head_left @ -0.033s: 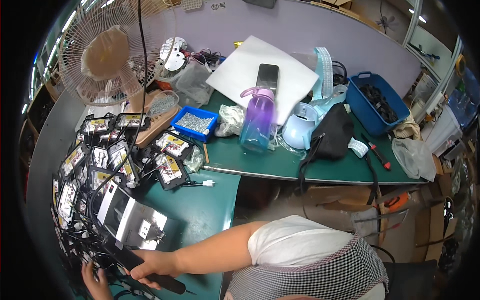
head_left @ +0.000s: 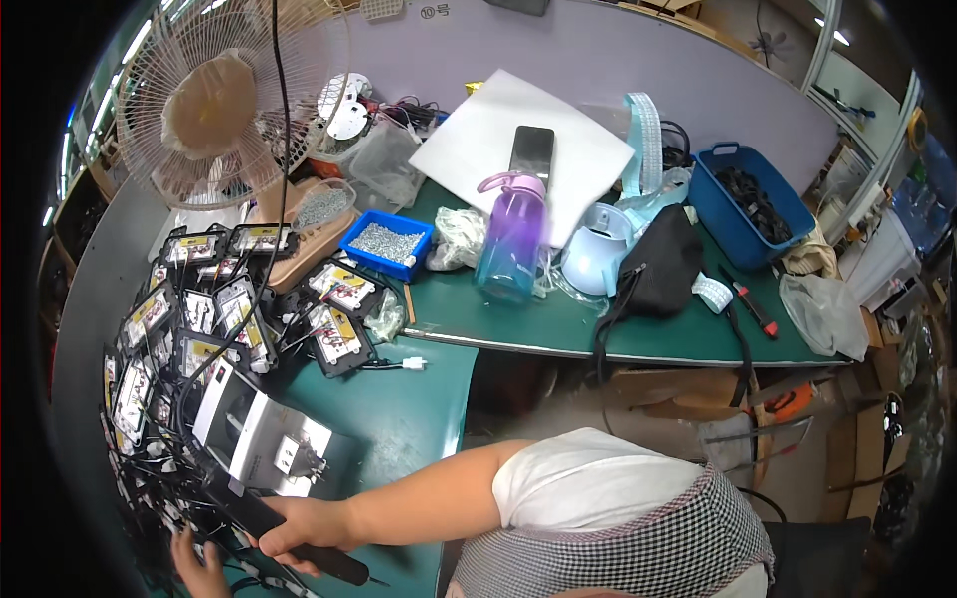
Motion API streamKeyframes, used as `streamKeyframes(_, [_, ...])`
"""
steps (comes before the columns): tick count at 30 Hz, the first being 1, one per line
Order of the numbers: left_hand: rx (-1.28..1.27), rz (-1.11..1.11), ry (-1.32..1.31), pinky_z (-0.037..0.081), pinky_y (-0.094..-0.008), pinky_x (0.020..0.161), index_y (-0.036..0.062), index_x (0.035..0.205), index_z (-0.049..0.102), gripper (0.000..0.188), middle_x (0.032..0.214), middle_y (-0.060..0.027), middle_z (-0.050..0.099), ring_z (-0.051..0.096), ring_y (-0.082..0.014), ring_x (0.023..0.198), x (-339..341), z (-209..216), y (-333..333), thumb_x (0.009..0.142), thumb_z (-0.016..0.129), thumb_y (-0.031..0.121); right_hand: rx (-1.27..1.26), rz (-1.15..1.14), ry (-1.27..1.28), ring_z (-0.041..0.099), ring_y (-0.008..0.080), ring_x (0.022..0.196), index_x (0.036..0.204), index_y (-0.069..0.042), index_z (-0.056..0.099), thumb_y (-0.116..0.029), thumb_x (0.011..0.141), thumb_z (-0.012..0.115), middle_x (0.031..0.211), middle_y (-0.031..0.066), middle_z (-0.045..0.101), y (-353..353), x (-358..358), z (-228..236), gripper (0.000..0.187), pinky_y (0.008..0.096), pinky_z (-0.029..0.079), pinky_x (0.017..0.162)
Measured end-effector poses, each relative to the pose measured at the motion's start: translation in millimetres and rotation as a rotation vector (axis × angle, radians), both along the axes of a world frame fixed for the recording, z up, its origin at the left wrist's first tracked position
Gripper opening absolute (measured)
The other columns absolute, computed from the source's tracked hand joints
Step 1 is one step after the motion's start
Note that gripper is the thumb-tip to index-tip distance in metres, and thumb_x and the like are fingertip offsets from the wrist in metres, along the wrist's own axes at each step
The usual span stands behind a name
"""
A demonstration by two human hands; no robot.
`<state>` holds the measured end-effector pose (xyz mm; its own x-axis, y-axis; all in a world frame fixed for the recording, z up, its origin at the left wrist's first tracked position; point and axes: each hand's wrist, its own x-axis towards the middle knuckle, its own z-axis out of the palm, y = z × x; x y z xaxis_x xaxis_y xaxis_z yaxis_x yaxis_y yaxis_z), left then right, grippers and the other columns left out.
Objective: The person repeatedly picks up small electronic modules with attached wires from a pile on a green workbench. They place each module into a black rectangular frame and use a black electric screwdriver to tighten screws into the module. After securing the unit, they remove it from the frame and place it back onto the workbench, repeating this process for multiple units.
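My right hand (head_left: 308, 526) is wrapped round a black corded electric screwdriver (head_left: 344, 566), whose thin bit points down to the lower right. The tool's cable rises to the upper left past the fan. Low at the left edge of the bench, my left hand (head_left: 202, 570) has its fingers apart among black and white wires (head_left: 169, 498); no held thing shows in it. Just beyond the right hand stands a white and silver box (head_left: 264, 439) with a plug on its face. Several black-framed circuit modules (head_left: 239, 314) with white and yellow boards are heaped farther off.
A caged fan (head_left: 214, 105) stands at the back left. Along the green bench (head_left: 528, 324) are a blue tray of screws (head_left: 389, 244), a purple-blue bottle (head_left: 513, 239), a phone (head_left: 531, 151), a black bag (head_left: 658, 264), a red-black cutter (head_left: 755, 311) and a blue basket (head_left: 753, 204).
My left hand has shifted slightly to the right and down by the wires. My right hand keeps its grip on the screwdriver, almost unmoved.
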<state>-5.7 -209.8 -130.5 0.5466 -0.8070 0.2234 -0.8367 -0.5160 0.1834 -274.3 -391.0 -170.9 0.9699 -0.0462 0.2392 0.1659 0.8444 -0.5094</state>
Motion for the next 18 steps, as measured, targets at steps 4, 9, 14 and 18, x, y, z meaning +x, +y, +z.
streamKeyframes(4, [0.189, 0.015, -0.099, 0.038, -0.0406, 0.100, -0.0012, 0.129, 0.050, 0.060, 0.128, -0.0247, 0.053, 0.049, -0.0386, 0.119, -40, -34, 15, 0.085, 0.066, 0.036, -0.009, -0.006, 0.007, 0.052, 0.0146, 0.043, 0.105, -0.008, 0.044, -0.021, 0.080, 0.068, 0.063, 0.0051, 0.052, 2, 3, -7, 0.037, 0.0299, 0.044, 0.037])
streamKeyframes(9, [-0.144, 0.030, 0.390, 0.035, -0.0398, 0.104, -0.0054, 0.129, 0.047, 0.051, 0.134, -0.0251, 0.046, 0.046, -0.0375, 0.123, -40, -88, 39, 0.083, 0.061, 0.011, -0.011, 0.056, 0.023, 0.052, 0.0135, 0.048, 0.112, -0.007, 0.045, -0.015, 0.088, 0.063, 0.063, 0.0048, 0.055, 5, 18, -28, 0.031, 0.0276, 0.043, 0.044])
streamKeyframes(14, [0.024, -0.112, 0.411, 0.038, -0.0395, 0.103, 0.0103, 0.130, 0.053, 0.050, 0.135, -0.0169, 0.048, 0.046, -0.0355, 0.123, -72, -46, 27, 0.083, 0.064, 0.022, 0.091, 0.054, 0.022, 0.054, 0.0173, 0.050, 0.111, -0.002, 0.044, -0.009, 0.084, 0.062, 0.065, 0.0075, 0.052, 5, 9, -16, 0.033, 0.0312, 0.047, 0.049])
streamKeyframes(18, [0.038, -0.071, 0.368, 0.046, -0.0370, 0.091, 0.0080, 0.102, 0.070, 0.026, 0.114, -0.0142, 0.062, 0.059, -0.0304, 0.104, -65, -18, 41, 0.080, 0.070, 0.022, 0.039, 0.124, -0.086, 0.055, 0.0192, 0.053, 0.113, -0.004, 0.042, -0.028, 0.078, 0.076, 0.068, 0.0093, 0.053, 8, 8, -12, 0.054, 0.0335, 0.048, 0.051])
